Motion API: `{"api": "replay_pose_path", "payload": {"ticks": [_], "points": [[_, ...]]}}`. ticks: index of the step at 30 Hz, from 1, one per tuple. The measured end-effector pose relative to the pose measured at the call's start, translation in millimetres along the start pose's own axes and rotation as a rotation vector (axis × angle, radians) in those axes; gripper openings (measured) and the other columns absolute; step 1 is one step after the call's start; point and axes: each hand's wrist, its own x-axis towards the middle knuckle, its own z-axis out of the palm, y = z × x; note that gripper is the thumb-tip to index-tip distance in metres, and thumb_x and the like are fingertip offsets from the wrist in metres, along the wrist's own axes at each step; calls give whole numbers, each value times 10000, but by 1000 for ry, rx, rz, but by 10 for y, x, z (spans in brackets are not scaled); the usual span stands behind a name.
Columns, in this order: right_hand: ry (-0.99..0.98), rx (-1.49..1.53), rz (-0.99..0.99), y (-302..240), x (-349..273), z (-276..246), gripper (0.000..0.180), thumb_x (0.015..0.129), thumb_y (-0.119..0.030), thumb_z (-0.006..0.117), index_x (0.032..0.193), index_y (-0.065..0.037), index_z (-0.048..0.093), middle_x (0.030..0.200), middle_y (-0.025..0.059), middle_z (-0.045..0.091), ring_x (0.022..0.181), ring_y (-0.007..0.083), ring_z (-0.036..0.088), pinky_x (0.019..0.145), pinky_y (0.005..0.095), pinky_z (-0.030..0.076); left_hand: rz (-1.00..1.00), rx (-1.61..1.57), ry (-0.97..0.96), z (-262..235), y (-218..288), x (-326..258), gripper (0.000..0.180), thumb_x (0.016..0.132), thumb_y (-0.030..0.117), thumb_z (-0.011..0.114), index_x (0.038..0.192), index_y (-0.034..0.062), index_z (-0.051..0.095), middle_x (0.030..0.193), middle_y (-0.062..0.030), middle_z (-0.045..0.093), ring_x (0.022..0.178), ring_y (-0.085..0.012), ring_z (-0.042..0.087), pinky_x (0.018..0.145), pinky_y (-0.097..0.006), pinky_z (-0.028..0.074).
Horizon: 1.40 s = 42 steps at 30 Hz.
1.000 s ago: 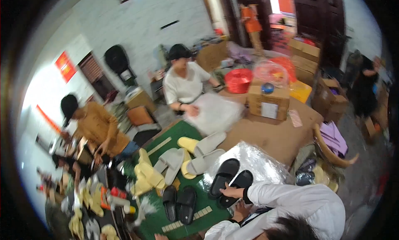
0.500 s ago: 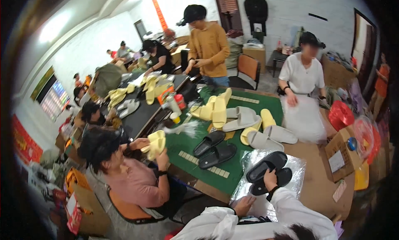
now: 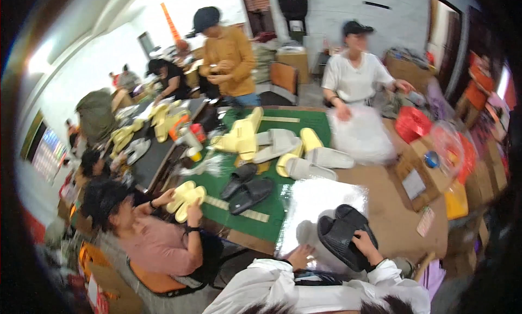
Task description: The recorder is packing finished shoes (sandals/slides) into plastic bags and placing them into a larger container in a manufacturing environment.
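My right hand [image 3: 366,247] is closed on a pair of black slippers [image 3: 341,236], tilted over a shiny clear plastic bag [image 3: 321,197] on the table. One slipper partly hides the other. At the bag's near edge, my left hand [image 3: 300,257] has its fingers bent on the film; some fingertips are blurred. Another pair of black slippers [image 3: 251,196] lies beyond the bag to the left. Grey slippers [image 3: 310,169] and yellow slippers [image 3: 244,134] lie farther back on the green mat [image 3: 266,232].
At the left, a person in pink holds yellow slippers [image 3: 187,200]. Across the table, a person in white touches a stack of clear bags [image 3: 361,134]. A cardboard box [image 3: 416,173], red plastic bundle [image 3: 412,124] and phone-like pink item [image 3: 426,221] are at the right.
My right hand has turned the black slippers and brought them nearer to me. My left hand stays at the bag's edge. The whole view has shifted, with the scene sliding left.
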Motion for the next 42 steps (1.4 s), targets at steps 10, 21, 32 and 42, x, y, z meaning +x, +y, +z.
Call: {"api": "replay_pose_path", "payload": {"ticks": [10, 21, 32, 42], "points": [[-549, 952, 424, 158, -847, -490, 287, 803, -172, 548, 1057, -42, 571, 940, -13, 606, 788, 90, 558, 710, 237, 445, 77, -281, 398, -614, -386, 402, 322, 813, 189, 439, 1081, 22, 500, 973, -93, 537, 872, -258, 507, 749, -404, 404], [-435, 1226, 270, -122, -1214, 123, 278, 777, -122, 545, 1017, 18, 567, 980, 47, 615, 865, 174, 569, 814, 317, 431, 295, -239, 479, -634, -938, 809, 123, 767, 114, 523, 768, 26, 608, 781, -120, 607, 694, -304, 567, 622, -395, 443], [-239, 819, 374, -417, -1155, 217, 236, 772, -161, 522, 919, 2, 609, 864, 33, 613, 795, 151, 545, 752, 306, 419, 523, -339, 385, -298, -1181, 741, 273, 721, 214, 582, 919, 33, 533, 860, -180, 538, 780, -386, 518, 667, -475, 418], [-316, 846, 484, -296, -1061, 240, 218, 797, -249, 580, 850, -44, 633, 770, -40, 597, 654, 60, 498, 629, 220, 406, 218, -557, 569, -818, -932, 745, 271, 766, 30, 462, 1008, 3, 580, 846, -150, 537, 803, -309, 499, 713, -391, 408]]}}
